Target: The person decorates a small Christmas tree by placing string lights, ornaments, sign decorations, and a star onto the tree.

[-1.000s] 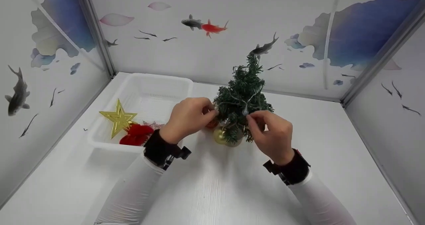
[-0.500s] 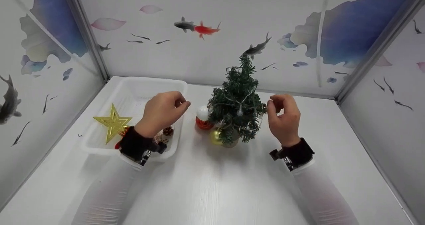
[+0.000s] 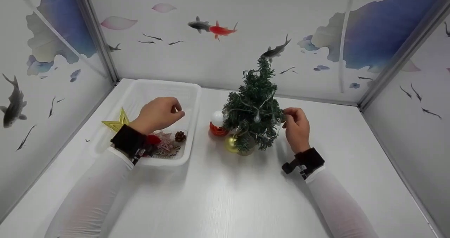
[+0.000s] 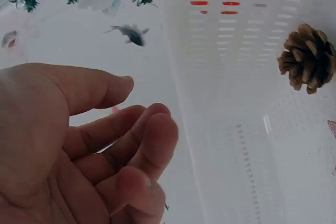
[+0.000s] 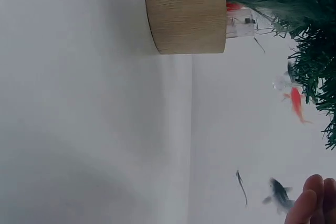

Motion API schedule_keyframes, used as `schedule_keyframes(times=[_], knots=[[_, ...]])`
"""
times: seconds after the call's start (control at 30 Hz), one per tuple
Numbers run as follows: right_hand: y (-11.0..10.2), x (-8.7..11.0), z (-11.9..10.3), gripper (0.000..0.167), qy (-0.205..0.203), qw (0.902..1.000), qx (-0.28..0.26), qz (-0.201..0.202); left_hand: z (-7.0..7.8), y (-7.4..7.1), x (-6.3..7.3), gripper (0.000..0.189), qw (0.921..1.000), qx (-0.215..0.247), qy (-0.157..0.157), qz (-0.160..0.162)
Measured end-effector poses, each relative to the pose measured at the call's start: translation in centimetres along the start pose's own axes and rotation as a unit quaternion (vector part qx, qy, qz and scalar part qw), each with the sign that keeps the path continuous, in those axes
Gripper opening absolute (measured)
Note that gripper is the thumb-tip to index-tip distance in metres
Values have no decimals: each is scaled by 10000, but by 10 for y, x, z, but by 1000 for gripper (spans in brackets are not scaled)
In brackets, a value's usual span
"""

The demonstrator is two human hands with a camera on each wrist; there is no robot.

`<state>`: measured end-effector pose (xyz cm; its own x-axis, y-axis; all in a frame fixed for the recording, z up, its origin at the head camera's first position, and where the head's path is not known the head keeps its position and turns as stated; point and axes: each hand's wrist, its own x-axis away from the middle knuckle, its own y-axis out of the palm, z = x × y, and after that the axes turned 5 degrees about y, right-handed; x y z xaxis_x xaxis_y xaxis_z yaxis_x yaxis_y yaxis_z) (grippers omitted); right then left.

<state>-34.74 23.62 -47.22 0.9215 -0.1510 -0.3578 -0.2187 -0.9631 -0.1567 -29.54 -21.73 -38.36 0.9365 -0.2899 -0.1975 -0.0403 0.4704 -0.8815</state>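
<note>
My left hand (image 3: 157, 113) hovers over the white plastic basket (image 3: 196, 125), fingers loosely bent with nothing between them. Inside the basket, a pine cone (image 3: 180, 136) lies near pinkish glitter ornaments (image 3: 166, 145) and a red piece of cloth (image 3: 153, 139). A gold star (image 3: 115, 124) is partly covered by my left wrist. The small artificial Christmas tree (image 3: 253, 101) stands upright, wound with a wire of clear bulbs (image 3: 257, 119). My right hand (image 3: 297, 129) is at its right side, fingertips by the branch ends; whether they touch is unclear. No object shows in that hand.
A gold ball (image 3: 231, 143), a white ball (image 3: 217, 118) and a red ornament (image 3: 218, 129) sit against the tree's lower left. The tree's round wooden base (image 5: 186, 14) shows in the right wrist view. White printed panels (image 3: 147, 58) enclose the tabletop (image 3: 225, 195).
My left hand has left the tree's left side and moved over the basket. The right hand has let go of a bulb on the tree's front and shifted to its right side.
</note>
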Motion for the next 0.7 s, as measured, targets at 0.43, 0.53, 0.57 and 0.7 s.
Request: schedule_keyframes(times=[0.43,0.53,0.57,0.7], knots=[[17,11,21,56,1408,9748,-74,-1730,-11,21,-11,55,9815,-742,182,-1756],[21,14,23,61,1486,9671,-207,-2055,-11,28,-11,60,9774,-939,183,-1887],[22,15,24,61,1479,9657,-245,-2118,-10,29,-11,61,9763,-976,188,-1925],[21,16,33,63,1060,9687,-35,-2243,-9,33,-10,57,9735,-958,195,-2066]])
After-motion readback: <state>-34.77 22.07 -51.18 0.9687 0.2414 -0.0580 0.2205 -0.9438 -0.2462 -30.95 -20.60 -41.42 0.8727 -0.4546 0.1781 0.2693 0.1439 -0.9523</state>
